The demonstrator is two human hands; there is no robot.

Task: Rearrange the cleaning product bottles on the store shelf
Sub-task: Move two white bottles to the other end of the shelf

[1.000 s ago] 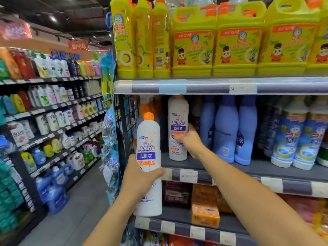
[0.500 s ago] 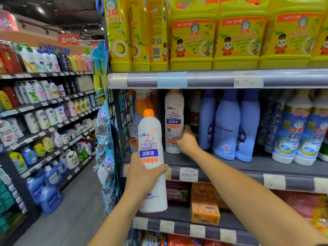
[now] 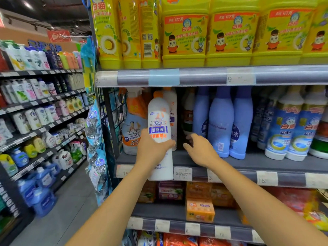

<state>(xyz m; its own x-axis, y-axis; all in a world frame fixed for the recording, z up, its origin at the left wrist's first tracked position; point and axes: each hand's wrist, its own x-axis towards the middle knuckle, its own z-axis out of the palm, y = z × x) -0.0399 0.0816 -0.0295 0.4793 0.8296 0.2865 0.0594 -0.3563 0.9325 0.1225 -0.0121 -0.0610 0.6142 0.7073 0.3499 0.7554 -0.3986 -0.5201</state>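
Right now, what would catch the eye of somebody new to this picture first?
The bright yellow detergent jugs on the top shelf stand out first. Below them, the left hand grips a white bottle with an orange cap before the middle shelf, and the right hand reaches open towards the gap beside the blue bottles.

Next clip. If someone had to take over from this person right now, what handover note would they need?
Left grip: holds the orange-capped white bottle upright in front of the middle shelf, not set down.
Right grip: open, empty, at the gap beside the blue bottles.
Done: a second white bottle stands on the shelf behind the held one, near the spray bottle.
Left: set the held bottle on the shelf, probably in that row.
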